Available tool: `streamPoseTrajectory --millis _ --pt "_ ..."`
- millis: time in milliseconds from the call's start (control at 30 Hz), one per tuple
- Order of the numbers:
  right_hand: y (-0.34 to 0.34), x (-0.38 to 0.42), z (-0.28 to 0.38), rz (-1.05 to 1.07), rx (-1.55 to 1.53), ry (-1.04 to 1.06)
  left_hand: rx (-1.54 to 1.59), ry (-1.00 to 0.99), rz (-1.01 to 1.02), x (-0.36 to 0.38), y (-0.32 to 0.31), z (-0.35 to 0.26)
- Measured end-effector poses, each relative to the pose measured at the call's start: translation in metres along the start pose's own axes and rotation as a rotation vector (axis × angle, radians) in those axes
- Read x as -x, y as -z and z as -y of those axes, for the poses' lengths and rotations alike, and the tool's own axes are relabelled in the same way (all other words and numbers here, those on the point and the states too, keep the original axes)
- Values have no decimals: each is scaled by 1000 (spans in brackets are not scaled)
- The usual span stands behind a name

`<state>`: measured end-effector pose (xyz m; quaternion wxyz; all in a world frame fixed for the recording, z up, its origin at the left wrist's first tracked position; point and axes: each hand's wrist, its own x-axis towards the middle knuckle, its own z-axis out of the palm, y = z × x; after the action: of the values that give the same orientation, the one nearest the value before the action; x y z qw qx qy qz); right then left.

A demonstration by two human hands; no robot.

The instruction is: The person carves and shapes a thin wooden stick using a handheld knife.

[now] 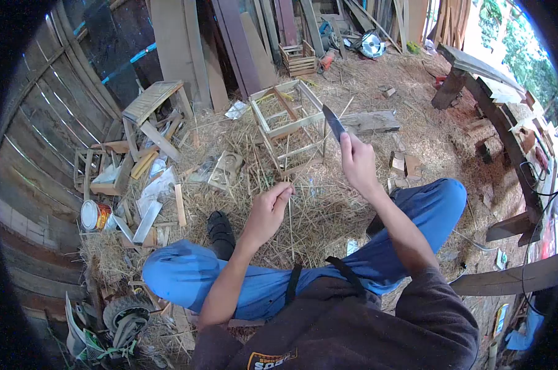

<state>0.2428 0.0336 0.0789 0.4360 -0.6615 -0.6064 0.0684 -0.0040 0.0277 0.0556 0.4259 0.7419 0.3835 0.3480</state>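
My left hand (271,209) is closed in a pinch on a thin strip of wood or bamboo (292,231), held roughly upright between my knees. To the right and higher up, my right hand (358,161) grips a knife (334,123), its broad dark blade pointing up and left. The blade is apart from the strip. Just beyond both hands stands an open wooden frame (286,129) of thin slats, on a floor strewn with straw-like shavings.
A small wooden stool (153,102) and a paint can (95,215) stand at the left. A plank (370,122) lies beyond my right hand. A circular saw (371,45) sits at the back, near leaning boards (237,49). A heavy wooden bench (498,102) runs along the right.
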Motion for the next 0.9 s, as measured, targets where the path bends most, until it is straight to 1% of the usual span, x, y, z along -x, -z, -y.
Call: streamPoseTrajectory --millis 33,67,167,200,233,300,333,367,433,467,567,667,767,867,900 --pt "2 -1 0 -37 43 0 -24 -2 -10 1 -1 -5" --pt "-3 7 4 35 1 -29 -49 -5 -19 1 -1 -8" --pt "-33 36 11 111 -61 116 -81 46 -4 1 2 -5" --pt "-30 38 17 159 -40 163 -102 43 -16 1 3 -4" --pt "-29 34 15 136 -12 158 -123 41 -25 2 4 -2" --pt "-20 18 3 94 51 144 -134 -2 -40 2 3 -1" --pt "-9 8 5 46 -45 4 -122 -42 -51 2 1 -3" --pt "-2 1 1 7 -33 -25 -109 -80 -65 2 -1 -4" --pt "5 -7 -5 -73 -15 -83 -72 -60 -54 3 -4 -12" --pt "0 -2 -4 -39 -83 -90 -57 -54 -44 3 -4 -14" --pt "-40 36 0 127 -161 89 -139 55 -11 -1 -3 -7" --pt "-27 36 24 216 -17 229 -117 -36 -76 1 -3 -3" --pt "-19 10 -5 57 0 71 -121 -79 -69 0 -2 -6" --pt "-2 -14 -20 -127 -16 -89 -95 -200 -127 2 -9 9" --pt "1 -13 -13 -70 -44 -121 -95 -169 -118 2 -8 7"
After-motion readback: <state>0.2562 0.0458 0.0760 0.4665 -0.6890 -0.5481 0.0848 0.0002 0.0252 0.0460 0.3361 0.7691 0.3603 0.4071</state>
